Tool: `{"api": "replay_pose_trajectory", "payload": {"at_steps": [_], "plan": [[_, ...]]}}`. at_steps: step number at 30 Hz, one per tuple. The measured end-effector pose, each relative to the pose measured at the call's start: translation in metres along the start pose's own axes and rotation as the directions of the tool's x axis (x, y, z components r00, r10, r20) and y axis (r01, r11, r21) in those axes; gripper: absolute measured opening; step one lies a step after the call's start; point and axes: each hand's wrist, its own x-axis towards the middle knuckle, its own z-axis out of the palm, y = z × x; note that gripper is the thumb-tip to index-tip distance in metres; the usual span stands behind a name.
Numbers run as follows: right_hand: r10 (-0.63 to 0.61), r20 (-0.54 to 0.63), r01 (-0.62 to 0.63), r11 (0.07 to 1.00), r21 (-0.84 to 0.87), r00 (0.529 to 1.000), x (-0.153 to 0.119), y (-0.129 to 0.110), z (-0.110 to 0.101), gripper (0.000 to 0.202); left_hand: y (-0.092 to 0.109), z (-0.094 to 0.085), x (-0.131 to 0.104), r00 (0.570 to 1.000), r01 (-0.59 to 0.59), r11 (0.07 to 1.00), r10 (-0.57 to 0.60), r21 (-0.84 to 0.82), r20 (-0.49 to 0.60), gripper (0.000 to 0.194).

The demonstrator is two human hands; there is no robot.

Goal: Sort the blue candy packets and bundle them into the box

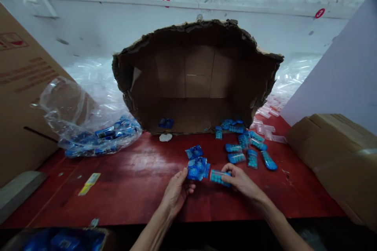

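Note:
My left hand (pixel 177 191) is closed, thumb and fingers at the lower left edge of some flat blue printed packets (pixel 196 168). Another blue packet (pixel 194 152) lies just beyond them on the red table. In my right hand (pixel 240 179) is a small clear pack of blue-green pellets (pixel 217 177), pinched at its right end between thumb and fingers. Its left end points toward the blue packets, a small gap apart. Several similar packs (pixel 252 158) are scattered behind my right hand.
A torn-open cardboard box (pixel 198 115) stands at the back of the red table (pixel 132 192). To the left is a clear bag (pixel 67 113) of blue packets; a carton (pixel 338 157) sits at right. Clear plastic pieces (pixel 268 129) lie behind the packs. Below the front edge, a box (pixel 107 239) holds blue packets.

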Motion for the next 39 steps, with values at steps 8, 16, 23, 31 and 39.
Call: {"api": "replay_pose_trajectory", "payload": {"at_steps": [8, 16, 23, 31, 39], "plan": [[0.072, 0.099, -0.099, 0.945, 0.312, 0.992, 0.001, -0.016, 0.016, 0.031, -0.004, 0.002, -0.002, 0.997, -0.041, 0.998, 0.039, 0.039, 0.069, 0.025], [0.08, 0.021, -0.083, 0.976, 0.202, 0.997, -0.001, -0.02, 0.015, 0.027, -0.003, 0.002, -0.003, 0.987, -0.146, 0.986, 0.14, 0.084, 0.075, 0.025], [0.04, 0.011, -0.041, 0.985, 0.167, 0.999, -0.009, -0.02, 0.02, 0.027, -0.001, -0.003, -0.003, 0.976, -0.189, 0.979, 0.179, 0.07, 0.127, 0.022], [0.026, -0.089, -0.009, 0.984, 0.179, 0.996, -0.013, -0.016, 0.026, 0.026, 0.004, -0.001, -0.007, 0.982, -0.171, 0.984, 0.164, 0.06, 0.098, 0.026], [0.023, -0.113, -0.003, 0.985, 0.172, 0.993, -0.013, -0.012, 0.028, 0.027, 0.006, 0.0, -0.009, 0.984, -0.145, 0.988, 0.137, 0.06, 0.115, 0.024]]}}
